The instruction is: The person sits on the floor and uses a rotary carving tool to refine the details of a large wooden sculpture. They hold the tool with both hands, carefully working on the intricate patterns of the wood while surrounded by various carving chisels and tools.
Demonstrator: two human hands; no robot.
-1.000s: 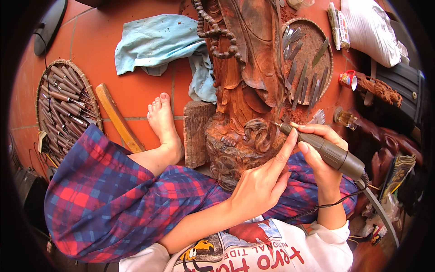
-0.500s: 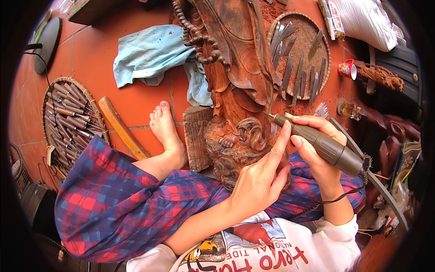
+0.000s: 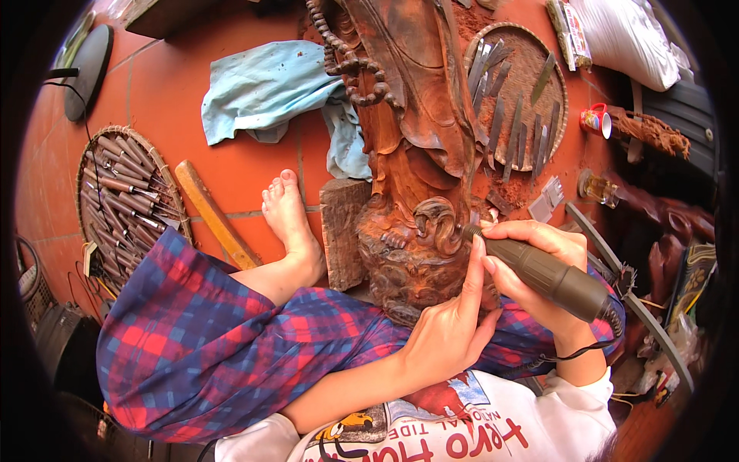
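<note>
A large reddish-brown carved wooden statue (image 3: 416, 131) lies across my lap on the orange tiled floor. My right hand (image 3: 539, 266) grips an olive-grey rotary carving tool (image 3: 546, 273), its tip against a curled scroll on the statue's base (image 3: 431, 223). My left hand (image 3: 454, 327) rests against the base just below the tool tip, index finger stretched up beside the tool's nose. The tool's black cord trails off past my right wrist.
A woven tray of chisels (image 3: 127, 200) sits at left, another round tray of carving blades (image 3: 519, 96) at upper right. A light-blue cloth (image 3: 269, 88), a wooden mallet handle (image 3: 215, 215), a wood block (image 3: 342, 231), my bare foot (image 3: 289, 219) and a small red cup (image 3: 596, 121) lie around.
The view has shifted slightly; the tool tip has moved a little lower along the carved scroll. Both hands keep their hold.
</note>
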